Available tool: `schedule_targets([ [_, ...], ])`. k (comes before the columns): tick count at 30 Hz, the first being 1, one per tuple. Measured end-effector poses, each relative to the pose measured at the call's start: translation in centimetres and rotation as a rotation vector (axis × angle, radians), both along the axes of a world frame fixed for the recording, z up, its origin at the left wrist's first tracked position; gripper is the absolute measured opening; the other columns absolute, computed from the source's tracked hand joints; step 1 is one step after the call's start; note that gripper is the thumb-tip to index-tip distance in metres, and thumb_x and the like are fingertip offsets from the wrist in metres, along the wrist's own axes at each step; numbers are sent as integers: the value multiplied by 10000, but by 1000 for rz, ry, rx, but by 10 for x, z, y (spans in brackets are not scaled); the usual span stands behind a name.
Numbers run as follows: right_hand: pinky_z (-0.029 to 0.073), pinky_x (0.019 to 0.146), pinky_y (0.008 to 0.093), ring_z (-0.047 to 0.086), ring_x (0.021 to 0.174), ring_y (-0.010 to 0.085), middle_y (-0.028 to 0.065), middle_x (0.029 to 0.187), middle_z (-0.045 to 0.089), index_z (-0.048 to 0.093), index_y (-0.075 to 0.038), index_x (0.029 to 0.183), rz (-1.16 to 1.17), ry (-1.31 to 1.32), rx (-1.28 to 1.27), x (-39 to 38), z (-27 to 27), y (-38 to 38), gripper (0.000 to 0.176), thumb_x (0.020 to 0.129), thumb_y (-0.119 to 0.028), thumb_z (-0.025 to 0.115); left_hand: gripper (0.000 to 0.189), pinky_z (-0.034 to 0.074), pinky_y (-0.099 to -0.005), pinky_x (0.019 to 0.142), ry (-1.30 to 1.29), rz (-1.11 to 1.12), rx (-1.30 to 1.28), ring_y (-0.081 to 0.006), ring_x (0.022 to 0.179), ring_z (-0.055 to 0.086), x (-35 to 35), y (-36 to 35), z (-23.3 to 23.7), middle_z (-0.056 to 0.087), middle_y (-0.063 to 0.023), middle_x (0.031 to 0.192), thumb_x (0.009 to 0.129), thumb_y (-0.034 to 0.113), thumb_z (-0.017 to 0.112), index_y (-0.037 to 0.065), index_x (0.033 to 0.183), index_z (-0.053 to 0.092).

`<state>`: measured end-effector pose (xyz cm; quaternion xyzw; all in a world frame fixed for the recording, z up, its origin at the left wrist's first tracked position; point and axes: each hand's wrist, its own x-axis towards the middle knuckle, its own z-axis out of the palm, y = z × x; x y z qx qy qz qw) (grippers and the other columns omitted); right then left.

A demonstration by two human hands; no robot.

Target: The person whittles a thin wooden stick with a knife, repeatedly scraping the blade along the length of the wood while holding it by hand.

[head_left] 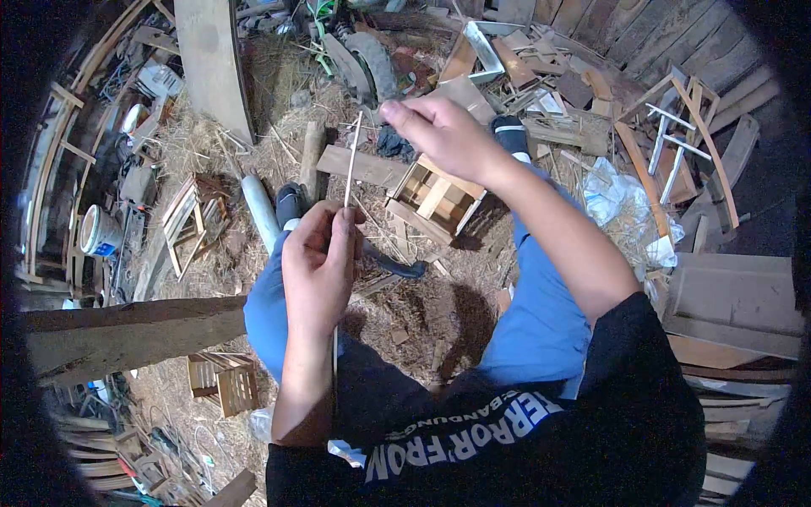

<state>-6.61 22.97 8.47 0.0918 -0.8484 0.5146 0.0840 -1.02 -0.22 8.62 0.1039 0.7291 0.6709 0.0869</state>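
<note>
My left hand [319, 266] is closed on a thin wooden stick [352, 165], pinching it between thumb and fingers. The stick stands nearly upright in view; its lower part runs down along my forearm. Close to the stick's upper tip, with a small gap, is my right hand [443, 135]. Its fingers are curled in with the thumb pointing left, and what they hold, if anything, is hidden. Below the right hand, a small wooden slatted crate [435, 201] sits on the ground between my feet. A dark curved object [401, 267] lies on the ground under my left hand.
Straw and wood scraps cover the ground. A thick wooden beam [144, 334] juts in from the left. Other slatted crates [224, 384], a white bucket [101, 230] and a grey pipe [260, 211] are leftward. A plastic bag [612, 190] and scrap boards [566, 127] lie rightward.
</note>
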Motion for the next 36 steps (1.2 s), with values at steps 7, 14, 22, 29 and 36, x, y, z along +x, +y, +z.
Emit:
schedule_targets([
  [7, 373, 553, 313, 449, 590, 101, 9, 619, 518, 666, 7, 904, 29, 118, -6, -2, 6, 7, 436, 1010, -405, 567, 143, 407, -201, 565, -31, 15, 35, -44, 654, 527, 14, 15, 25, 569, 12, 729, 1033, 116, 559, 1, 957, 595],
  [14, 414, 571, 311, 516, 600, 107, 57, 627, 571, 689, 0, 907, 18, 198, -14, 0, 5, 17, 452, 986, -434, 593, 132, 450, -208, 606, -16, -63, 25, -59, 671, 551, 19, 18, 31, 574, -5, 762, 1028, 73, 550, -4, 924, 568],
  [22, 290, 478, 199, 355, 538, 23, -49, 664, 417, 562, -53, 848, 245, -172, -634, 9, 15, 11, 393, 1031, -401, 554, 105, 480, -218, 623, -11, -76, 49, -63, 700, 578, 23, 20, 37, 595, -21, 786, 1022, 54, 552, -15, 944, 555],
  [29, 244, 430, 197, 299, 471, -7, -118, 625, 390, 586, -127, 966, 281, -248, -823, 13, 20, 6, 230, 981, -344, 662, 74, 499, -224, 636, -39, -78, 40, -75, 706, 602, 20, 18, 35, 605, -27, 794, 1001, 34, 582, -22, 959, 559],
  [36, 251, 437, 205, 323, 474, -1, -101, 629, 429, 623, -102, 1001, 302, -189, -757, 13, 20, 8, 200, 973, -292, 678, 61, 511, -229, 640, 3, -82, 85, -86, 699, 623, 18, 19, 30, 623, -31, 789, 989, 18, 593, -26, 961, 560],
])
